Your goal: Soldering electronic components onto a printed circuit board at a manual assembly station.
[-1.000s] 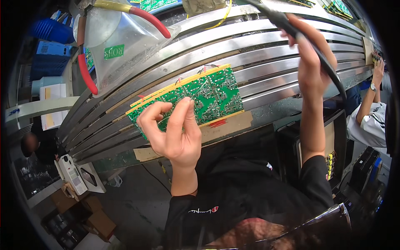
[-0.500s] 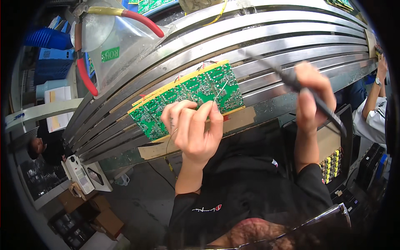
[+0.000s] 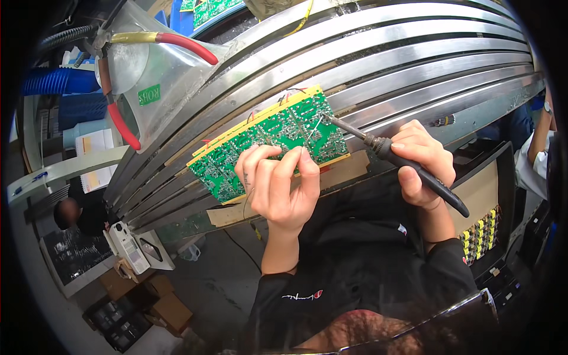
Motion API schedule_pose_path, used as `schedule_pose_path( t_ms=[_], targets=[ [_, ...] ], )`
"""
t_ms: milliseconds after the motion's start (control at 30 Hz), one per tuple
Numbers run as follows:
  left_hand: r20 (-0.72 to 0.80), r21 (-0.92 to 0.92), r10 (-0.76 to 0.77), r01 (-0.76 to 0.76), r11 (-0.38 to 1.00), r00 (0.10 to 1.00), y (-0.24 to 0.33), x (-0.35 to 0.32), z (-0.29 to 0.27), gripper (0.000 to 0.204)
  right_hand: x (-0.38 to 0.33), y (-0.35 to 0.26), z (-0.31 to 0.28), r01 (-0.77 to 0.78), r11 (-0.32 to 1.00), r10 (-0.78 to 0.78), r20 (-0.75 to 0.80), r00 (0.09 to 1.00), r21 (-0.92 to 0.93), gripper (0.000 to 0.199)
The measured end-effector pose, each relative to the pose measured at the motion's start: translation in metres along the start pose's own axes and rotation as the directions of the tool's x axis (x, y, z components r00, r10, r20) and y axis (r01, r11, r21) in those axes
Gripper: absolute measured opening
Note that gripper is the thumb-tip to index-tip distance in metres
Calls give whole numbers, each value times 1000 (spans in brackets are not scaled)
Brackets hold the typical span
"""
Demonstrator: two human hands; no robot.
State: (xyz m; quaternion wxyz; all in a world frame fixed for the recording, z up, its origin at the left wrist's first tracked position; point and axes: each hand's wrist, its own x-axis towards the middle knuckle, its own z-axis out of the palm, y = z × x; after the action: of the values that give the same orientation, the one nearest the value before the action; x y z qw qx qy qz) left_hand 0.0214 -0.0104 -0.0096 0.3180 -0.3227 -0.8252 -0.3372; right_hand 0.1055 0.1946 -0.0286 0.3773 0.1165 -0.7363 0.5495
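Observation:
A long green circuit board [image 3: 278, 131] with yellow edge strips lies slantwise across the metal rails, its soldered side up. Thumb and index finger of my left hand [image 3: 279, 186] pinch a thin solder wire [image 3: 315, 128] just over the board's near edge. The wire's far end reaches up to the right part of the board. My right hand [image 3: 425, 164] grips a soldering iron [image 3: 354, 131] by its black handle. Its tip is at the board's upper right, by the wire's end; whether they touch is too small to tell. Short wires [image 3: 284, 97] stick out along the far edge.
Parallel metal rails [image 3: 378, 41] fill the bench. Red-handled pliers [image 3: 123, 125] hang by a clear plastic funnel [image 3: 183, 65] at left. A blue tray [image 3: 184, 26] holds green boards. Yellow-topped parts [image 3: 482, 236] sit in a box at right. Another person's arm [image 3: 539, 133] shows far right.
The soldering iron has come down and leftward, from raised above the rails to the board's upper right. My left hand keeps its pinch on the wire. The whole view has shifted slightly.

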Motion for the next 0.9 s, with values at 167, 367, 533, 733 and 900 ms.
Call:
schedule_pose_path(
  t_ms=[167,367,533,733,900],
  targets=[
    [11,16,4,-5,1000,1000,1,2,0,14,1,-1,0,31,999,-30,36,999,-37,20],
    [95,47,-31,26,999,995,5,6,-3,17,0,-9,4,71,989,-64,55,996,-133,21],
    [55,33,-108,106,994,993,5,7,-10,17,2,-17,5,93,974,-74,96,993,-207,23],
    [-90,31,-180,183,983,980,-4,6,-18,20,1,-19,5,60,975,-40,95,995,-215,26],
    [-27,95,-93,95,991,995,-10,7,-22,22,1,-20,2,59,983,-47,72,996,-174,25]
  ],
)
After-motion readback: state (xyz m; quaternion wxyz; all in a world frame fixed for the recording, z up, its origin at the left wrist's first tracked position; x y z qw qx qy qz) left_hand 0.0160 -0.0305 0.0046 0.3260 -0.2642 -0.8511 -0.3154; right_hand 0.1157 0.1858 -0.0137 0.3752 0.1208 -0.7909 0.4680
